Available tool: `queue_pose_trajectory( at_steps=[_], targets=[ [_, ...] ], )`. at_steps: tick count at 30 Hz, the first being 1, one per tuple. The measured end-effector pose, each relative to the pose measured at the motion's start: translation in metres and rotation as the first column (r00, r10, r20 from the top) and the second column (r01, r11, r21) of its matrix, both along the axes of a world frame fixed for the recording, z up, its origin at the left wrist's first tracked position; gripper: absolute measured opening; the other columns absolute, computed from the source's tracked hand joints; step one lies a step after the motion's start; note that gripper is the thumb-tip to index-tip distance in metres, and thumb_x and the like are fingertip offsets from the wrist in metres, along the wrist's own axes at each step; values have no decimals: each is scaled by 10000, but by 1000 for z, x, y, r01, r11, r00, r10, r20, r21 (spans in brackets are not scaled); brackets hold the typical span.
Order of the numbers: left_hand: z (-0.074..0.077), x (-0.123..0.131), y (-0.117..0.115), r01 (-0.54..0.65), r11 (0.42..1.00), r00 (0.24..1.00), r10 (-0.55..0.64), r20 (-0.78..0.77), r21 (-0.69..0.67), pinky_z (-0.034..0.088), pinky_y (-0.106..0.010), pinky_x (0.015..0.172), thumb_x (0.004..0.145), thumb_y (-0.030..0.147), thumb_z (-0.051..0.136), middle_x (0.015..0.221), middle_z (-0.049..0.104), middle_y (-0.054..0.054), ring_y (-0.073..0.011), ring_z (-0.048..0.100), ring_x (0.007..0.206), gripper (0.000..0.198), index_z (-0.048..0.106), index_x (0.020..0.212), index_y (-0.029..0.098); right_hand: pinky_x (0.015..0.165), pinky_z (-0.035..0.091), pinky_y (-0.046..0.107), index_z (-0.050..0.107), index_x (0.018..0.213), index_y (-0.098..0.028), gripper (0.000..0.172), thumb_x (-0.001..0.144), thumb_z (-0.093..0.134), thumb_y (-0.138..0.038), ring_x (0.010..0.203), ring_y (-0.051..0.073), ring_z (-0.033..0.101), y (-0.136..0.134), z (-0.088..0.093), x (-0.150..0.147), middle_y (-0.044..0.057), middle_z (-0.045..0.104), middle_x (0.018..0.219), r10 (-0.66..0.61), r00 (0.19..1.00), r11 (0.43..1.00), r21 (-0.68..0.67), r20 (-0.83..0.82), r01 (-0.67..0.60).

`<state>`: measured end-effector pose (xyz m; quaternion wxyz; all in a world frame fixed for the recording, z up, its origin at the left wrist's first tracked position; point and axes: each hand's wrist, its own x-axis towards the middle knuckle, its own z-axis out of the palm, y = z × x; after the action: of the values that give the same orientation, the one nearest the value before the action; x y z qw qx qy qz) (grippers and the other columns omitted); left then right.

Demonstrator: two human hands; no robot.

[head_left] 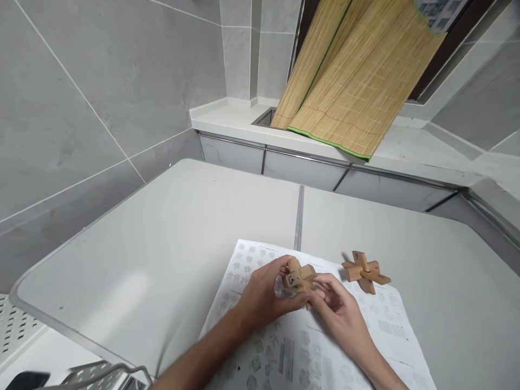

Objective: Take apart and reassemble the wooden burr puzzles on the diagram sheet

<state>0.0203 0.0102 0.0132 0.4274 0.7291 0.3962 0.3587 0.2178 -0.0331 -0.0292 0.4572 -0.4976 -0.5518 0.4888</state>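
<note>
Above the printed paper, a light wooden interlocking puzzle (299,275) with a handwritten letter on one block end is held between both hands. My left hand (266,290) grips it from the left, fingers behind and thumb along its lower front. My right hand (339,306) closes on its right side, with the thumb near the left thumb. To the right, a second wooden puzzle (364,272), darker and star-shaped with crossing pieces and marked letters, rests at the paper's edge. Part of the held puzzle's far side is hidden by my fingers.
Printed instruction sheets (292,352) with small diagrams lie under my hands on the white folding table (195,216), which has a centre seam. Behind it, a bamboo mat (345,81) hangs over a ledge (235,116). A cable (117,368) runs near the table's lower left edge.
</note>
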Motion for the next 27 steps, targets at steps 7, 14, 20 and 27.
queue_pose_trajectory(
  at_steps=[7, 14, 20, 27],
  targets=[
    [-2, -2, 3, 45, 993, 998, -41, -44, 112, 503, -275, 761, 880, 427, 756, 994, 679, -19, -176, 609, 843, 414, 566, 1190, 229, 872, 597, 318, 678, 1073, -250, 204, 965, 739, -411, 943, 219, 717, 1, -3, 0, 73, 752, 1002, -57, 995, 998, -10, -82, 56],
    [-4, -1, 3, 31, 997, 996, -25, -82, 72, 519, -295, 762, 853, 402, 787, 1064, 703, -32, -196, 637, 876, 417, 577, 1170, 231, 874, 611, 309, 695, 1066, -247, 255, 928, 780, -444, 978, 230, 726, -1, -7, 0, 85, 760, 1040, -138, 989, 990, -18, -61, 137],
    [0, -1, 2, 41, 998, 997, -38, -64, 56, 538, -314, 808, 882, 398, 760, 1075, 714, -38, -216, 667, 921, 372, 587, 1169, 237, 1012, 582, 404, 612, 1318, -285, 440, 971, 686, -545, 1174, 281, 702, 1, 3, 2, 133, 709, 1301, -15, 997, 999, -45, -81, 11],
    [-8, 0, 0, 111, 981, 992, -101, -69, 159, 505, -448, 1041, 859, 495, 796, 1267, 718, -93, -301, 676, 1132, 635, 541, 1392, 261, 993, 585, 501, 555, 1466, -323, 613, 1020, 394, -712, 1276, 357, 652, 7, 5, 14, 144, 622, 1466, 124, 977, 989, -63, -173, -136]
  ],
)
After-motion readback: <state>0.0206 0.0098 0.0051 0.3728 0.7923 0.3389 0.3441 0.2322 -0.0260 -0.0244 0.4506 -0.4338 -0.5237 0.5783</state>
